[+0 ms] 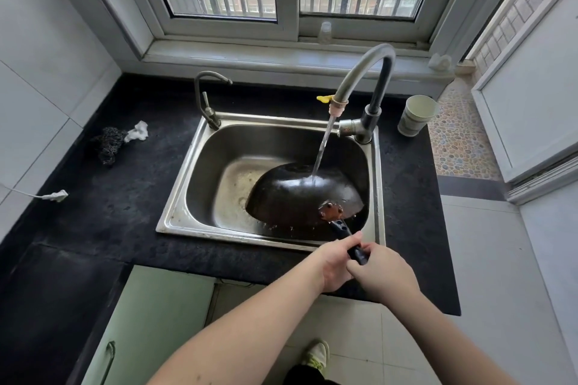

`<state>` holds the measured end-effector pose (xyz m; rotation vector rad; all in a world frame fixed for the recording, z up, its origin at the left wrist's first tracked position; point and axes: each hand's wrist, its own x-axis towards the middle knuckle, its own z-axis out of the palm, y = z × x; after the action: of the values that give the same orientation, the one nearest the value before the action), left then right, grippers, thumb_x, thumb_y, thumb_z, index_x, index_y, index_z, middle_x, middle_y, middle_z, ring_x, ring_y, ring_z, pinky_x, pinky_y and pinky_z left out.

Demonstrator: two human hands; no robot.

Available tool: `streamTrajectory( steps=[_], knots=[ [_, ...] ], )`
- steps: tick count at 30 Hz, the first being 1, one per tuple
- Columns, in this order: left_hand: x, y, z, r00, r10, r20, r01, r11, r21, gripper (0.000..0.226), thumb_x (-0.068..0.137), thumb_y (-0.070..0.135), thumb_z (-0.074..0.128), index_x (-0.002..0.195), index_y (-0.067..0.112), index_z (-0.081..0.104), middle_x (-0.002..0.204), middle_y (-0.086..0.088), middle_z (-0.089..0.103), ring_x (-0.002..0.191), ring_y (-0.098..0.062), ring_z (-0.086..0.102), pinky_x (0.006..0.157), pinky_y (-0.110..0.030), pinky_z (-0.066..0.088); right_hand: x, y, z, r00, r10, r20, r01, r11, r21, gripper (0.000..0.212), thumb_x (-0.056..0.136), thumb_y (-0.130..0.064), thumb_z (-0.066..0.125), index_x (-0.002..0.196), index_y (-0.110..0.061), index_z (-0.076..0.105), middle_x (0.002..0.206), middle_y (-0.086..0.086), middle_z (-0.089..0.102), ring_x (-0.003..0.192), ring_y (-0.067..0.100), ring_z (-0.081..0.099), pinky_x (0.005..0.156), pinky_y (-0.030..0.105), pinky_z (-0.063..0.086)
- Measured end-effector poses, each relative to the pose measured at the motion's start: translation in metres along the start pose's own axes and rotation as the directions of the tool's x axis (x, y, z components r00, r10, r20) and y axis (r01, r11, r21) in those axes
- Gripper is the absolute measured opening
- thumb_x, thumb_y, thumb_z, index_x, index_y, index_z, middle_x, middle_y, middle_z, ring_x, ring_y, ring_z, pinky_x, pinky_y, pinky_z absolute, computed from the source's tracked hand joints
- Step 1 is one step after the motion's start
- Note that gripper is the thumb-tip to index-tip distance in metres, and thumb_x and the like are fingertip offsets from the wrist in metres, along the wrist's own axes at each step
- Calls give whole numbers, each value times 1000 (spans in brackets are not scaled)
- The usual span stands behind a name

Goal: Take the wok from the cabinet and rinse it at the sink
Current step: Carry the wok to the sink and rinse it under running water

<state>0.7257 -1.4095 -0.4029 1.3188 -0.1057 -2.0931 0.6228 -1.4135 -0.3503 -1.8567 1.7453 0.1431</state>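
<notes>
A dark, rusty wok point(300, 194) is held upside down inside the steel sink point(200, 147), its rounded underside facing up. Water runs from the curved faucet point(359, 78) in a thin stream onto the wok's bottom, and drops fall from its rim. The wok's black handle point(347, 236) points toward me over the sink's front edge. My left hand point(336, 262) and my right hand point(383, 272) both grip that handle, side by side.
A black countertop point(103, 216) surrounds the sink. On its left lie a steel scourer point(109, 144), a crumpled white tissue point(137, 131) and a plug on a cord point(56, 196). A small second tap point(208, 103) stands at the sink's back left. Stacked cups point(417, 116) stand at the right. A green cabinet door point(150, 322) hangs below.
</notes>
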Motion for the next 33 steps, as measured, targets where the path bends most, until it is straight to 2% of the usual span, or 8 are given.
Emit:
streamTrajectory(
  steps=[6,9,12,15,21,24,28,33],
  knots=[
    [-5,-13,-4,999,36,22,-36,999,-1,19,96,34,53,90,17,59,77,5,68,77,-10,64,76,-22,49,-11,3,4,997,25,75,-28,999,45,28,81,-39,56,104,-26,65,85,-5,61,83,19,59,69,28,43],
    [-9,-14,-6,998,49,29,-49,999,11,20,96,32,52,91,16,62,79,3,70,82,-12,64,84,-25,48,-9,2,2,981,28,194,-72,971,226,24,83,-26,59,105,-20,65,83,0,66,74,16,62,62,25,46],
    [-13,-9,-7,998,32,59,-35,998,48,29,96,40,47,98,18,65,81,2,69,75,-12,61,70,-22,49,-2,-1,-11,844,44,535,-372,766,524,11,86,-9,54,97,-8,59,65,5,55,48,13,52,43,19,40],
    [-19,-8,-7,997,-12,77,4,995,103,36,97,46,41,93,20,66,65,1,62,46,-11,53,43,-19,41,1,-4,-13,695,68,716,-593,619,516,6,86,-11,53,81,-15,53,59,4,52,43,11,49,41,18,40],
    [-28,-14,-18,1000,-15,2,15,994,109,34,97,43,42,101,17,63,71,1,65,51,-14,54,44,-19,37,-13,-19,22,866,83,493,-393,721,570,4,88,-11,49,85,-14,49,54,4,46,34,10,41,37,17,36],
    [-37,-19,-24,1000,5,-28,-2,993,115,34,99,38,42,103,12,63,74,-2,64,42,-9,55,38,-16,36,-24,-22,34,879,107,464,-381,743,550,6,86,-14,51,87,-9,54,56,5,51,39,13,46,41,22,41],
    [-46,-29,-32,999,41,-28,-37,988,153,38,98,36,45,112,6,63,88,-5,64,62,-13,59,46,-20,41,-43,-25,42,908,80,412,-319,769,554,8,86,-16,51,86,-10,55,59,6,54,39,13,49,40,24,45],
    [-60,-39,-38,997,70,-30,-63,979,192,34,98,32,46,106,6,66,83,-5,65,60,-10,62,45,-19,43,-63,-28,47,927,54,371,-278,763,584,8,86,-16,50,80,-12,54,61,5,55,38,11,49,40,24,45]
  ],
)
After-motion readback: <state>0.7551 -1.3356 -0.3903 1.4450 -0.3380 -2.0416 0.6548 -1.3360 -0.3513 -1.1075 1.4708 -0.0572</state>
